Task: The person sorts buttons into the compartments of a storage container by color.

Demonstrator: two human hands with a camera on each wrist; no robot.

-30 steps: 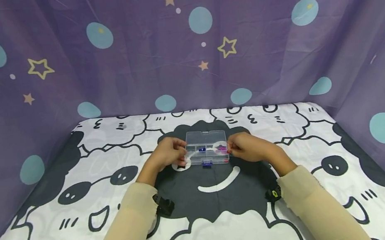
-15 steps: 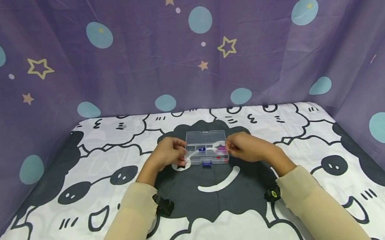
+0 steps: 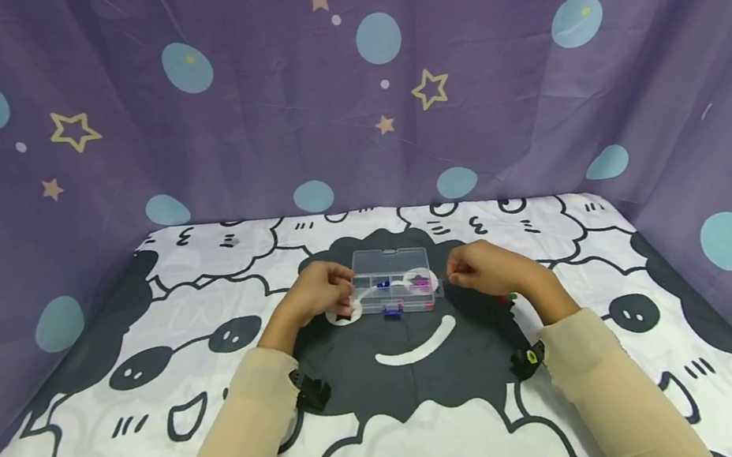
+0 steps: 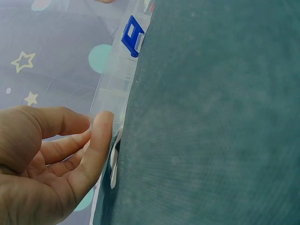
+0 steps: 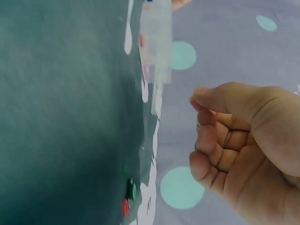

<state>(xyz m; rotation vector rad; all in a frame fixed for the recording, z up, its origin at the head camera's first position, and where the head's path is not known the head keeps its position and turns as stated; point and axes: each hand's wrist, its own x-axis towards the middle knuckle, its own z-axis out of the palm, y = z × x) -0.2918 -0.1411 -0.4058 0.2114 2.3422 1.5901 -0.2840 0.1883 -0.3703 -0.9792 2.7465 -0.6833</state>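
A clear plastic compartment box [image 3: 393, 308] stands on the dark patch of the cloth, its lid [image 3: 389, 260] raised at the back. Its blue latch [image 4: 133, 36] shows at the front. Inside are a small blue piece [image 3: 384, 284] and something pink-purple [image 3: 421, 281]. My left hand [image 3: 321, 290] pinches the box's left corner between thumb and fingers. Off the box's right side, my right hand [image 3: 488, 270] hangs in the air with loosely curled fingers; nothing shows between them. A small clear strip [image 5: 158, 101] lies at the box's right end, apart from the hand.
Small red and green pieces [image 5: 130, 192] lie on the cloth below my right hand. A white disc with a dark mark [image 3: 345, 314] is by the box's left corner. The patterned cloth [image 3: 429, 442] covers the table, and a purple curtain [image 3: 293, 128] rises behind it.
My right hand has left the box's right edge and moved right, uncovering the clear strip and the red and green pieces. My left hand and the box stay in place.
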